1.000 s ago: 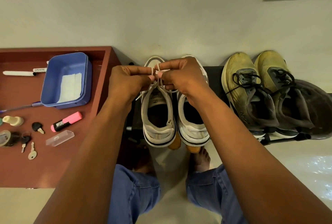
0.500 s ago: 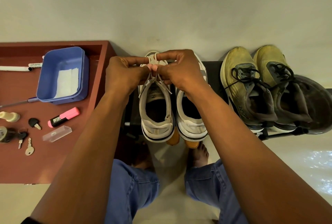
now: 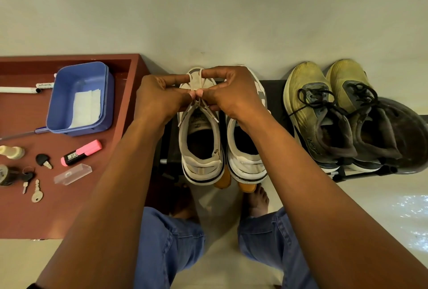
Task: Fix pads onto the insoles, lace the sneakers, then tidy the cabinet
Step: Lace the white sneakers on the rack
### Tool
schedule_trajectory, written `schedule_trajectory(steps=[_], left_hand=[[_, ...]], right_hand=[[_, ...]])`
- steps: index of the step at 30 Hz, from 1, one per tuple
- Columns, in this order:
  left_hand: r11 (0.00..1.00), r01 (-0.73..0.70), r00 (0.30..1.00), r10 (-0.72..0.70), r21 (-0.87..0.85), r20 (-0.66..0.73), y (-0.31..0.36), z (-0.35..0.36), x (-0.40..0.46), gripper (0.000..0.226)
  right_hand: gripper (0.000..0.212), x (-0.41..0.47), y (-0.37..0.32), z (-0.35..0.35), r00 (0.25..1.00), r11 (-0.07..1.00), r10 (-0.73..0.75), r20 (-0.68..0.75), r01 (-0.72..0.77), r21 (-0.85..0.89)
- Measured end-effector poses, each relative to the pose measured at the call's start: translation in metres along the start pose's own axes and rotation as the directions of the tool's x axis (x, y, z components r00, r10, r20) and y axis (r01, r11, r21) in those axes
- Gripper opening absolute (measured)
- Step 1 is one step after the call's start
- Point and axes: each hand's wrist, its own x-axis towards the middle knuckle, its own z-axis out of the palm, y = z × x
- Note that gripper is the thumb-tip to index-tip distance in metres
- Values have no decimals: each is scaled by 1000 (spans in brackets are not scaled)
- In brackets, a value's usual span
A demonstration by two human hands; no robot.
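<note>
White lace (image 3: 206,82) was pinched by left hand (image 3: 159,97) and right hand (image 3: 231,94), thumbs meeting, above left white sneaker (image 3: 201,142) on dark rack (image 3: 274,101). Tongue label unreadable. Pink highlighter (image 3: 81,152) print was blurred.

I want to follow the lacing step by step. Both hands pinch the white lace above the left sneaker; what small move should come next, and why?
Probably pull the two loops apart sideways to tighten the bow. The left hand and right hand each pinch the lace over the white sneaker, thumbs meeting at the middle, and its ends still hang loose below.
</note>
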Motion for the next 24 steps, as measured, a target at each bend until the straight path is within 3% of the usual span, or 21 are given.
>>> schedule_trajectory(steps=[8,15,24], left_hand=[[998,22,998,-19,54,-56,-4,0,4,41],[977,56,995,-38,205,-92,-8,1,5,47],[922,-61,978,132,383,-161,-3,5,2,35]], right_hand=[[48,-7,-4,-1,1000,1000,-11,-1,11,29],[45,-15,-17,-3,993,928,110,49,-120,354],[45,-14,-17,-9,995,1000,23,96,-25,13]])
